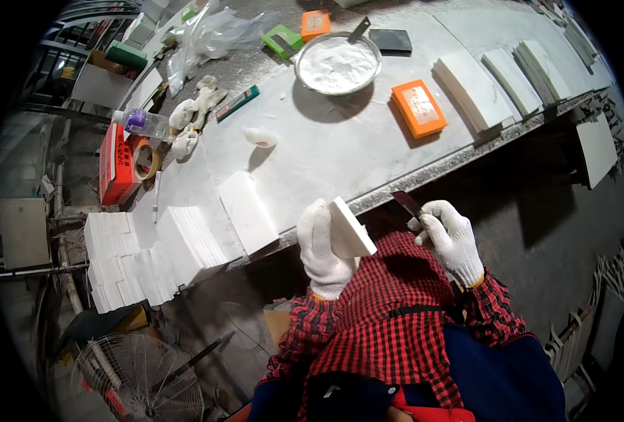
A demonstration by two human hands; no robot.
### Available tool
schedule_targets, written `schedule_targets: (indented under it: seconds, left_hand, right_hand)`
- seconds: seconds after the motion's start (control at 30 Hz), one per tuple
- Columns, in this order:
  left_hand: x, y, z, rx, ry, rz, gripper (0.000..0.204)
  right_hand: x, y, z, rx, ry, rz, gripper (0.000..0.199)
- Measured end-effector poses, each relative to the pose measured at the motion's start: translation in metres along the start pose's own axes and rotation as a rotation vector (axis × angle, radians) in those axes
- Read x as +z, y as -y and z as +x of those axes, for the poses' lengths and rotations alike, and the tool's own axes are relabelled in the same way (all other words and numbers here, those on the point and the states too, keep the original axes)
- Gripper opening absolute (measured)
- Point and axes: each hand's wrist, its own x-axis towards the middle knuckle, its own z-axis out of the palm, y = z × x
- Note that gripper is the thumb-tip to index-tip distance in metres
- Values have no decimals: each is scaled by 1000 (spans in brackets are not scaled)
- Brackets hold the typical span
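My left hand (319, 250), in a white knitted glove, grips a white rectangular tile (349, 231) held tilted just off the table's front edge. In my gloved right hand (452, 240) is a scraper with a dark flat blade (406, 203), pinched between thumb and fingers and pointing toward the tile. Tile and blade are apart. Beyond them on the table stands a metal bowl (338, 65) heaped with white powder or paste, a flat tool leaning on its rim. An orange block (419, 109) with a pale worn top lies right of the bowl.
Stacks of white tiles (189, 239) line the table's front left; more tile stacks (472, 91) stand at right. Cotton gloves (198, 112), a plastic bottle (143, 124), a tape roll (146, 162) and a red box (117, 165) sit at left. A wire-caged fan (143, 380) stands below left.
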Motion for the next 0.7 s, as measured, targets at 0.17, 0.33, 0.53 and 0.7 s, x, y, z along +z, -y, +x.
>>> schedule_targets:
  seconds: [0.17, 0.33, 0.53, 0.7]
  left_hand:
    - [-12, -6, 7, -158, 51, -68, 88]
    - [-26, -4, 13, -165, 63, -161, 77]
    - [-21, 10, 1, -189, -29, -412, 59]
    - [-32, 10, -4, -304, 90, -372, 57]
  right_hand:
    - [34, 46, 23, -2, 147, 208, 19]
    - [50, 70, 41, 120, 308, 373, 22]
    - [62, 92, 59, 185, 380, 231, 28]
    - [76, 94, 63, 202, 474, 141, 32]
